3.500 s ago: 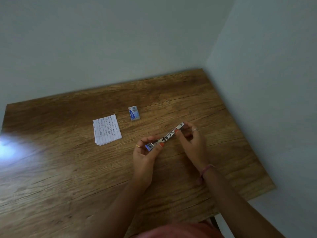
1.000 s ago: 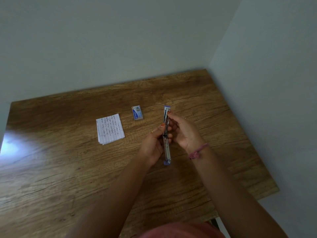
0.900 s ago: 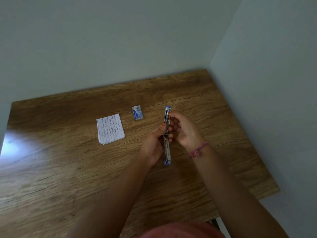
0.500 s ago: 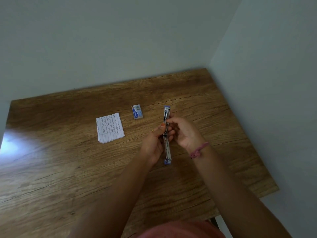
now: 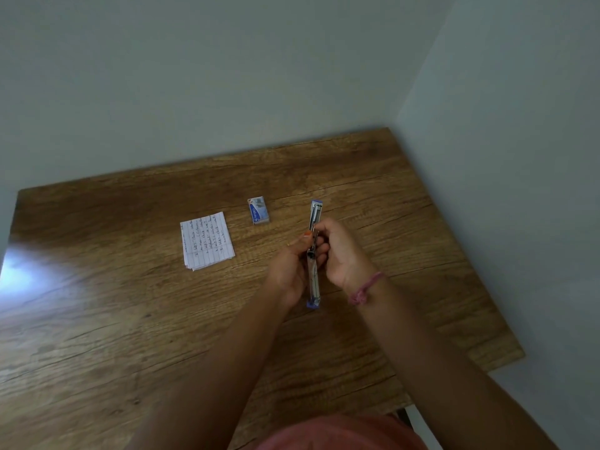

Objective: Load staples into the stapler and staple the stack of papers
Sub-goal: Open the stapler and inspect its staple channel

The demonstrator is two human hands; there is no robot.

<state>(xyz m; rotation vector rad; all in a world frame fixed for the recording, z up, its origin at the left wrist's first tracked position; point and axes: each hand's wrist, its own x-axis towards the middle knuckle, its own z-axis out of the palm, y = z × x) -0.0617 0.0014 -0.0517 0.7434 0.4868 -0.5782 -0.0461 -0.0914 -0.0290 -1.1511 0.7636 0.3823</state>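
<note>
At the bottom edge a fold of soft pink cloth (image 5: pixel 341 431) shows, and two bare forearms reach forward over a wooden table (image 5: pixel 97 319) with brown, streaky grain and a pale glare patch on its left side. A knotted pink cord bracelet (image 5: pixel 365 289) circles the right wrist. The left hand (image 5: pixel 290 271) and right hand (image 5: pixel 341 251) meet above the table, fingers of both curled around the middle of the stapler (image 5: pixel 314 254). It is a slim, long bar of bright metal, swung open into one straight line, with a blue cap at each end, pointing away from the person. Farther off, well apart from the hands, a small blue and white staple box (image 5: pixel 258 211) lies flat. To its left rests the stack of papers (image 5: pixel 207 240), lined, handwritten, edges slightly fanned. Smooth pale walls meet in a corner behind the table.
</note>
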